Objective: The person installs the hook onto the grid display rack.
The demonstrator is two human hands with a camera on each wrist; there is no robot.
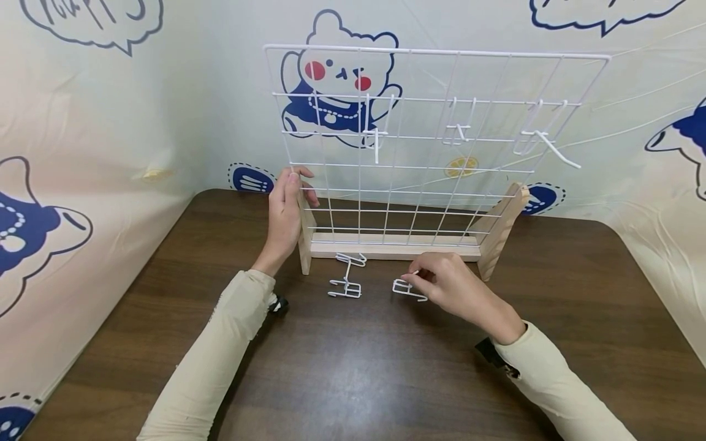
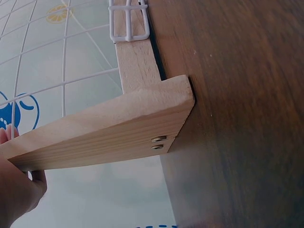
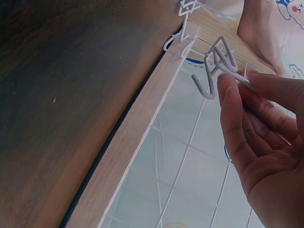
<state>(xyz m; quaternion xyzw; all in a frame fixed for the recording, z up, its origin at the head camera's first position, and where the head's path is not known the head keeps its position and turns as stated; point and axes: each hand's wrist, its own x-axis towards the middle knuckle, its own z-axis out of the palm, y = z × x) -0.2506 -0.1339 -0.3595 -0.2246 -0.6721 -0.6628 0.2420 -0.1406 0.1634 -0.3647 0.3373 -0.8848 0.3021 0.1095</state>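
Observation:
A white wire grid [image 1: 436, 51] stands upright in a wooden base, whose right leg [image 1: 506, 226] slants back. My left hand [image 1: 284, 211] grips the upper end of the left wooden leg [image 2: 99, 135], thumb in front and fingers beyond it. Above the table, in front of the base, my right hand [image 1: 455, 282] pinches a white wire hook [image 3: 209, 78] between thumb and fingertips; its square frame and bent ends stick out past them. Loose white hooks [image 1: 346, 285] lie left of that hand, close to the base bar [image 1: 386, 250].
Three white hooks hang on the grid's upper part: a left one [image 1: 377, 147], a middle one [image 1: 461, 131] and a right one [image 1: 558, 153] with a long prong. The brown table [image 1: 353, 367] backs onto a cloth printed with cartoon bears [image 1: 336, 79].

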